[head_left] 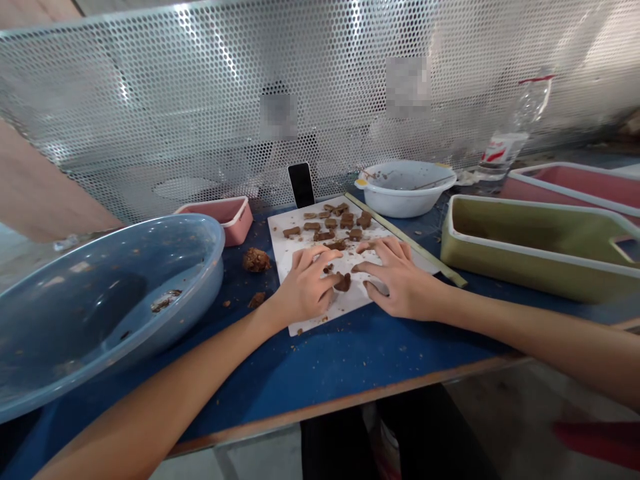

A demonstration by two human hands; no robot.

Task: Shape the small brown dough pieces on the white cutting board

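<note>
A white board (305,247) lies on the blue table (320,360) and carries several small brown clay pieces (330,223). Both hands rest on the board's near half. My left hand (307,287) has its fingers curled, the tips pressing on a brown lump (343,281). My right hand (395,277) lies beside it with fingers stretched flat toward the same lump and touching small brown bits.
A big blue basin (100,300) stands at the left, a pink box (227,217) behind it, and a loose clay ball (256,260). A white bowl (405,187), a green tray (540,247), a pink tray (575,183), a bottle (505,147), a phone (301,185) and a stick (405,237) lie around the board.
</note>
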